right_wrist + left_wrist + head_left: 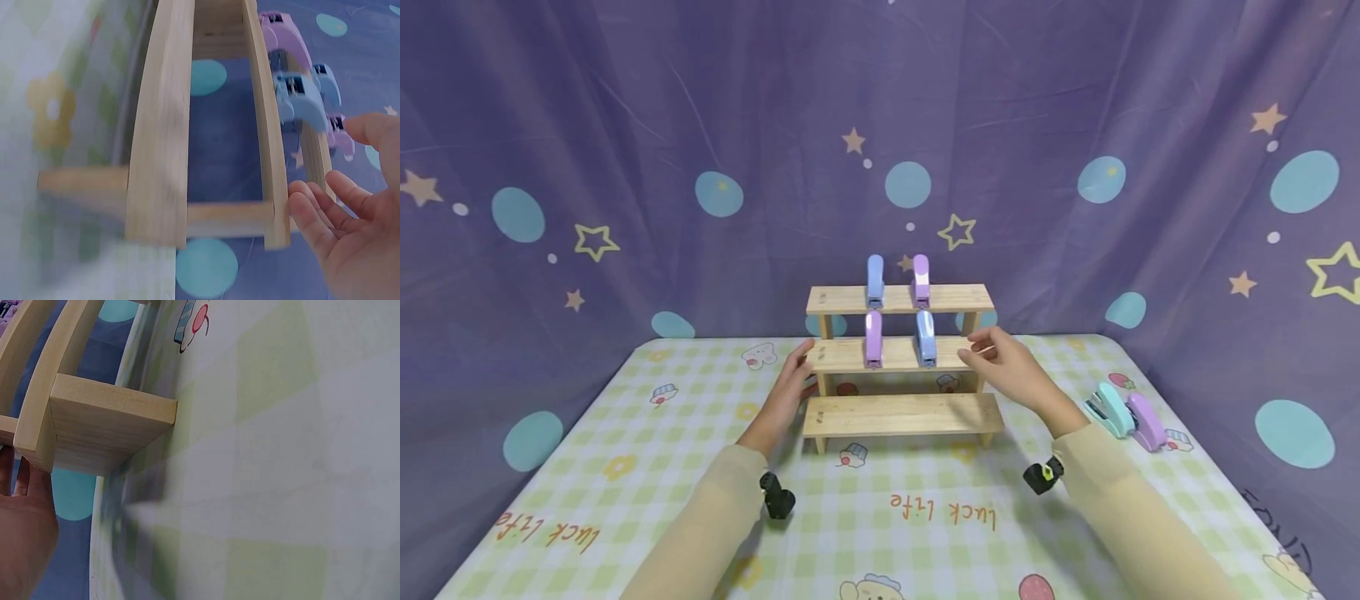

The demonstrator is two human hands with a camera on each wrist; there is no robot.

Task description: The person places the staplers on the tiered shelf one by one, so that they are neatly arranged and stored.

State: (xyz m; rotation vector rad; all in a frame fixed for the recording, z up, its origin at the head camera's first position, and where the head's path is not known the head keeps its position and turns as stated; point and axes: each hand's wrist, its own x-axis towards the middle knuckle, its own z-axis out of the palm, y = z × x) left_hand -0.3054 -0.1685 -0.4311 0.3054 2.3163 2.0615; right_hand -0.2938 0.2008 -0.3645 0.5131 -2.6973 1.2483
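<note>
A three-tier wooden stand (pixel 902 415) stands at the middle of the table. On its top shelf are a blue stapler (pixel 875 279) and a purple stapler (pixel 921 277); the middle shelf carries another purple stapler (pixel 873 337) and another blue stapler (pixel 926 337). My left hand (pixel 786 392) rests its fingers against the left end of the middle shelf, partly hidden by the wood in the left wrist view. At that shelf's right end is my right hand (pixel 1013 367), fingers loosely bent, fingertips right by the shelf's edge and nothing between them.
To the right on the checked tablecloth (pixel 925 550), a mint stapler (pixel 1111 410) and a purple stapler (pixel 1146 422) lie side by side. A purple curtain (pixel 790 108) with stars and dots hangs behind the table and along its sides.
</note>
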